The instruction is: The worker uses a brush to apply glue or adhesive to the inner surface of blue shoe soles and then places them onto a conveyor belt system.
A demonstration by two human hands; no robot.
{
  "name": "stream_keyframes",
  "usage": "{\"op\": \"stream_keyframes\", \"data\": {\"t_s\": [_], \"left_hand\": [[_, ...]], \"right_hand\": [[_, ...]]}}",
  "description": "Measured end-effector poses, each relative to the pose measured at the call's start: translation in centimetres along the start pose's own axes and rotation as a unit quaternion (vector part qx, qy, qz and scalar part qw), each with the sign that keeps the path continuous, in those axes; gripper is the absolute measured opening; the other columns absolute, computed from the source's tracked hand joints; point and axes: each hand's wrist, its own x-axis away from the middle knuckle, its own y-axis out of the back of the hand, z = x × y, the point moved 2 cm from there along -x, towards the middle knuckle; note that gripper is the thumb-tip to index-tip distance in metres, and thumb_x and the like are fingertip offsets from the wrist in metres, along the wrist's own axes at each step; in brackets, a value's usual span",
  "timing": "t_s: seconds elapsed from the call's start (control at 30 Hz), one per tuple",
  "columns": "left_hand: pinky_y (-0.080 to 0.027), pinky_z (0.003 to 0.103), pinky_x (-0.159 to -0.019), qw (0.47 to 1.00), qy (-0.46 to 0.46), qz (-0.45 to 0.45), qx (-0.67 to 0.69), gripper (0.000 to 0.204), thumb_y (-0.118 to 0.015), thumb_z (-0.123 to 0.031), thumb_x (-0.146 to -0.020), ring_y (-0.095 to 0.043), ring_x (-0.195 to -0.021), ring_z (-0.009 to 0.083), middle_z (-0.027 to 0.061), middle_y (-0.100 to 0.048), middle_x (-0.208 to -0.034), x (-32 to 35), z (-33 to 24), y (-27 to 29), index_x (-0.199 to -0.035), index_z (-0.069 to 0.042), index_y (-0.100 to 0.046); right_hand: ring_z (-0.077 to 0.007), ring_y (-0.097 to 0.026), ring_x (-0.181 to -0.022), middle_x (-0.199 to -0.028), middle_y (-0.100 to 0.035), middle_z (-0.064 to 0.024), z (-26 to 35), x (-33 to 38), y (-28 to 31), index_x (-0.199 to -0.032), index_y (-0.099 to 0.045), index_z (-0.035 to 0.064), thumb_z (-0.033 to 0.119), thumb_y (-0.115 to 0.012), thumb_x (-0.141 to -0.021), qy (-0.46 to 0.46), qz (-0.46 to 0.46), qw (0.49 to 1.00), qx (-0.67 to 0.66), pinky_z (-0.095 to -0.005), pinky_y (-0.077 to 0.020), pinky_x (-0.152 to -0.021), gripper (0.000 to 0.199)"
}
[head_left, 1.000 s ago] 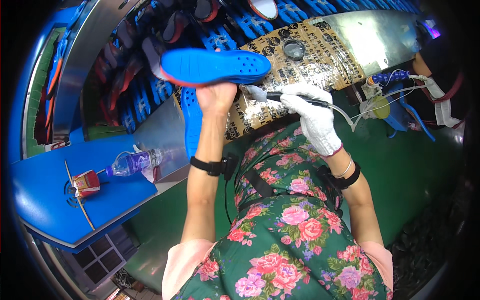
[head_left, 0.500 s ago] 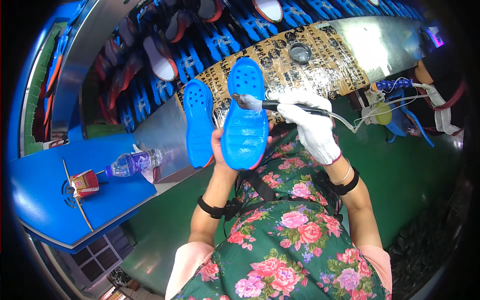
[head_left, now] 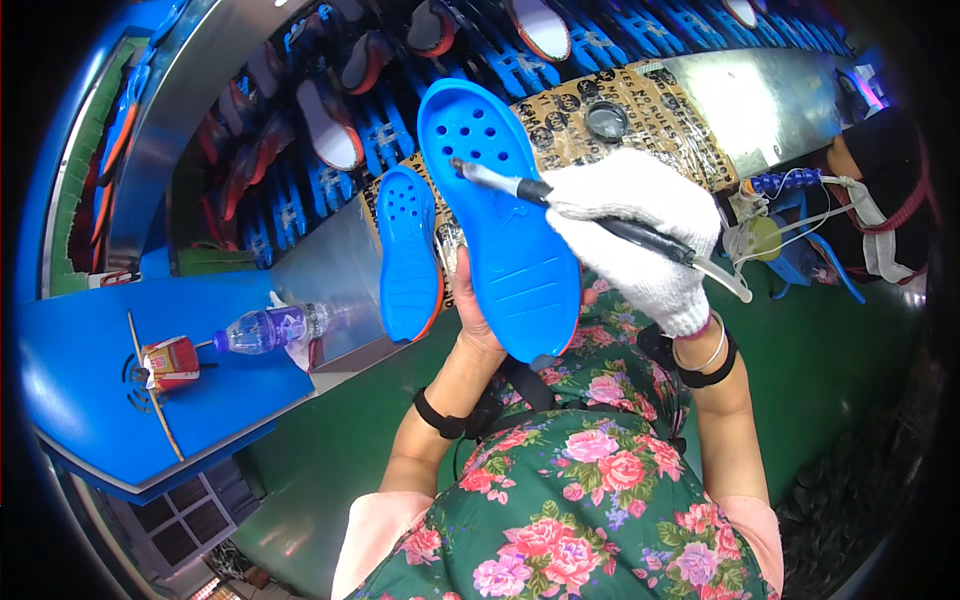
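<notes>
My left hand (head_left: pixel 468 305) holds up a large blue shoe sole (head_left: pixel 497 215) with round holes near its toe end, gripping it from behind. In a white knit glove, my right hand (head_left: pixel 640 235) holds a dark brush tool (head_left: pixel 545 192) with a clear hose at its rear. The brush tip touches the upper part of the sole. A second blue sole (head_left: pixel 408 252) lies on the bench just left of the held one.
A paper-covered bench (head_left: pixel 660 100) holds a small round pot (head_left: pixel 606 120). Behind it a conveyor of blue racks (head_left: pixel 380 130) carries shoes. On a blue shelf (head_left: pixel 90 340) at the left lie a plastic bottle (head_left: pixel 265 328) and a small carton (head_left: pixel 168 362). A glue bottle with tubing (head_left: pixel 760 238) stands right.
My left hand turned the blue sole from lying crosswise at the bench to upright and brought it closer to me. My right hand brought the brush tip onto its upper part.
</notes>
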Motion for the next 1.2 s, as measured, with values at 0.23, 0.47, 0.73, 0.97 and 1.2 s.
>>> {"op": "stream_keyframes", "data": {"t_s": [0.23,0.47,0.73,0.97,1.2], "left_hand": [[-0.040,0.067,-0.109,0.989,0.016,0.059,-0.137,0.102,-0.063,-0.071,-0.082,-0.044,-0.137,0.0499,0.0239,-0.043,-0.152,0.2,-0.3,0.9,-0.157,-0.011,-0.030],[-0.034,0.057,-0.118,0.922,-0.091,-0.070,-0.370,0.092,-0.056,-0.068,-0.089,-0.042,-0.143,0.0361,0.0151,-0.041,-0.157,1.3,-2.5,2.5,-0.158,-0.013,-0.030],[-0.038,0.055,-0.116,0.899,-0.131,-0.098,-0.407,0.087,-0.055,-0.066,-0.092,-0.050,-0.137,0.0350,0.0142,-0.047,-0.153,0.1,-3.1,1.7,-0.157,-0.014,-0.033],[-0.031,0.058,-0.120,0.961,-0.096,0.013,-0.259,0.096,-0.048,-0.072,-0.091,-0.035,-0.147,0.0393,0.0193,-0.031,-0.162,-2.1,-2.8,0.7,-0.162,-0.014,-0.020],[-0.036,0.059,-0.116,0.877,-0.146,-0.025,-0.457,0.097,-0.055,-0.070,-0.090,-0.041,-0.143,0.0395,0.0196,-0.034,-0.160,-2.7,-3.7,-0.1,-0.161,-0.014,-0.019]], "right_hand": [[-0.0246,-0.071,-0.081,-0.096,-0.076,-0.0127,-0.7,-2.4,-0.6,-0.099,-0.077,0.0011,0.001,-0.080,-0.074,0.251,0.007,0.954,0.166,-0.0341,-0.0563,-0.072,0.026],[-0.0248,-0.071,-0.082,-0.100,-0.076,-0.0086,1.8,1.0,-1.9,-0.103,-0.078,0.0112,0.005,-0.082,-0.072,0.083,0.050,0.992,0.079,-0.0339,-0.0552,-0.072,0.031],[-0.0263,-0.072,-0.084,-0.098,-0.076,-0.0112,0.7,1.1,-1.8,-0.099,-0.077,0.0066,0.002,-0.082,-0.073,0.086,0.014,0.990,0.107,-0.0356,-0.0555,-0.075,0.026],[-0.0236,-0.072,-0.084,-0.097,-0.077,-0.0108,-0.2,1.7,-1.6,-0.092,-0.077,0.0052,0.002,-0.081,-0.075,0.001,0.006,1.000,-0.015,-0.0366,-0.0561,-0.076,0.018],[-0.0270,-0.072,-0.083,-0.097,-0.076,-0.0124,0.1,3.1,-2.7,-0.100,-0.078,0.0065,0.005,-0.081,-0.075,0.047,0.021,0.998,0.037,-0.0381,-0.0551,-0.080,0.025]]}}
